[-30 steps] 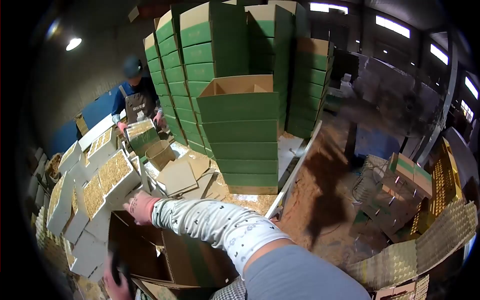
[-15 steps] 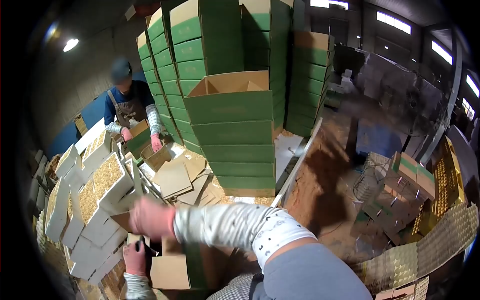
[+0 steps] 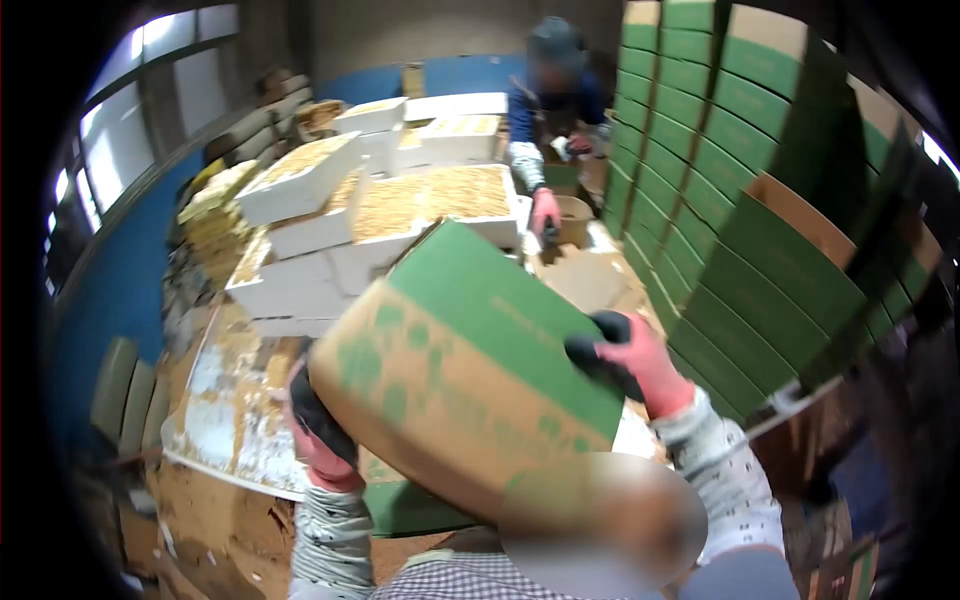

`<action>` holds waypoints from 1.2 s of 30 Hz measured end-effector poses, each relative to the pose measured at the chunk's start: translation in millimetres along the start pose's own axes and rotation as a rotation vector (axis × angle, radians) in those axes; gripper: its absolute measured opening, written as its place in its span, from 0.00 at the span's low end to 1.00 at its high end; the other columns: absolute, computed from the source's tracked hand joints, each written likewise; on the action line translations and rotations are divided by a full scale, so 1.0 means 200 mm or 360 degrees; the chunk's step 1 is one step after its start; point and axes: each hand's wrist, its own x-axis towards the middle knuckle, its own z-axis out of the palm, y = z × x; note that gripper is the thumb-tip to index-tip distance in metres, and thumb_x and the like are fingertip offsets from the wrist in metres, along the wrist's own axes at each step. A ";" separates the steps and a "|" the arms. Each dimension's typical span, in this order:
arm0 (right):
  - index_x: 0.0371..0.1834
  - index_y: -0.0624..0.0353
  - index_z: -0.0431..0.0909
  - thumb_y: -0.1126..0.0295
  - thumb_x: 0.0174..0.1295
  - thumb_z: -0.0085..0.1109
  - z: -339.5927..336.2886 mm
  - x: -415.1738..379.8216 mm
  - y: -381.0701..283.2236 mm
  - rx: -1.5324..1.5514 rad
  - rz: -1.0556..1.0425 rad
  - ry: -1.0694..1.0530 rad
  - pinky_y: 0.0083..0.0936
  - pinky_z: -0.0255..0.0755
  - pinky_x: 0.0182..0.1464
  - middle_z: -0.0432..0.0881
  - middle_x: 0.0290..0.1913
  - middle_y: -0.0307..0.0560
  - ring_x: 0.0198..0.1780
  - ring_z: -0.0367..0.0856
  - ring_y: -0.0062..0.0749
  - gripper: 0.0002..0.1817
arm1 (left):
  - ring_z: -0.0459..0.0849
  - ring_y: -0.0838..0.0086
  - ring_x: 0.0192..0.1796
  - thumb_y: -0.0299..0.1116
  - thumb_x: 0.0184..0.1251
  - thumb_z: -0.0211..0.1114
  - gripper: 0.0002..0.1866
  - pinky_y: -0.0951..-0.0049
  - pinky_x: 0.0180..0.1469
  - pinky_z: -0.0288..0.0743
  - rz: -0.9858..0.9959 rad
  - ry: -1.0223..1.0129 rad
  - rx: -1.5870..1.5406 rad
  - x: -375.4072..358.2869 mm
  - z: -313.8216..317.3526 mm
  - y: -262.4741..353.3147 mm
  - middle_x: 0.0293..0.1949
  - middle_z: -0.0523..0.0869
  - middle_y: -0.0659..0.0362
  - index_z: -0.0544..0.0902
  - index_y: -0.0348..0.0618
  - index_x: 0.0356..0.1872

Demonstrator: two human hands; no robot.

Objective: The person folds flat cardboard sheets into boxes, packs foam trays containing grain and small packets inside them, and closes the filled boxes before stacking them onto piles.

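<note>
A green and brown cardboard box is tilted in front of my body, raised between both hands. My left hand, in a pink glove with dark fingers, closes on its left end. On the far right side, my right hand grips the edge with the dark glove fingers pressed to the green face. Beneath it, part of another green box shows near my checked apron. The lower right corner of the held box is hidden by a blurred patch.
White foam boxes filled with yellowish shavings stand ahead. Tall stacks of green cartons rise at the right. A co-worker in pink gloves works at the back beside a small brown container. Flat cardboard pieces lie between us.
My view has swung left toward the foam boxes. My hands, earlier low over an open box with the right arm reaching across, now hold a tilted box up from both sides.
</note>
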 end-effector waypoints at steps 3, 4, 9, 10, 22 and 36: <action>0.34 0.56 0.79 0.51 0.44 0.70 0.16 -0.01 -0.04 -0.1352 -0.0697 -0.0705 0.29 0.73 0.34 0.78 0.23 0.48 0.29 0.81 0.36 0.22 | 0.73 0.69 0.58 0.38 0.72 0.47 0.21 0.68 0.61 0.65 -0.0920 -0.0017 -0.0615 -0.05 -0.11 -0.09 0.58 0.74 0.54 0.67 0.38 0.61; 0.32 0.54 0.78 0.46 0.46 0.67 0.25 0.01 0.03 -0.1824 -0.0797 -0.1082 0.28 0.73 0.34 0.78 0.23 0.46 0.30 0.81 0.37 0.22 | 0.73 0.69 0.58 0.36 0.72 0.49 0.21 0.68 0.61 0.66 -0.1038 -0.0076 -0.0326 -0.06 -0.11 -0.09 0.59 0.73 0.55 0.67 0.40 0.62; 0.41 0.54 0.79 0.49 0.56 0.59 0.36 0.27 0.19 -0.0634 -0.0515 -0.0771 0.26 0.71 0.41 0.82 0.35 0.45 0.35 0.79 0.31 0.20 | 0.47 0.54 0.74 0.29 0.62 0.57 0.31 0.67 0.71 0.48 -0.0630 -0.0823 0.1185 -0.05 0.00 -0.04 0.70 0.51 0.41 0.60 0.43 0.68; 0.43 0.57 0.78 0.51 0.58 0.57 0.30 0.47 0.21 -0.0426 -0.0346 -0.0424 0.23 0.70 0.40 0.81 0.38 0.45 0.35 0.77 0.26 0.21 | 0.46 0.54 0.74 0.28 0.62 0.56 0.31 0.67 0.71 0.47 -0.0644 -0.0867 0.1160 -0.05 0.00 -0.03 0.70 0.51 0.39 0.59 0.44 0.68; 0.68 0.68 0.52 0.45 0.46 0.66 0.23 1.79 0.72 -0.0001 0.0401 0.1342 0.39 0.55 0.66 0.65 0.62 0.69 0.64 0.65 0.57 0.53 | 0.65 0.63 0.66 0.27 0.53 0.53 0.31 0.67 0.68 0.55 -0.0607 -0.0579 0.0795 -0.07 -0.02 -0.22 0.63 0.69 0.48 0.66 0.33 0.64; 0.41 0.58 0.73 0.61 0.61 0.51 -0.03 0.43 0.21 0.0725 0.0326 0.0200 0.27 0.68 0.47 0.74 0.36 0.43 0.41 0.72 0.29 0.13 | 0.71 0.61 0.61 0.28 0.53 0.53 0.30 0.65 0.64 0.61 -0.1138 -0.1083 0.0553 0.20 -0.06 -0.30 0.61 0.72 0.48 0.66 0.31 0.62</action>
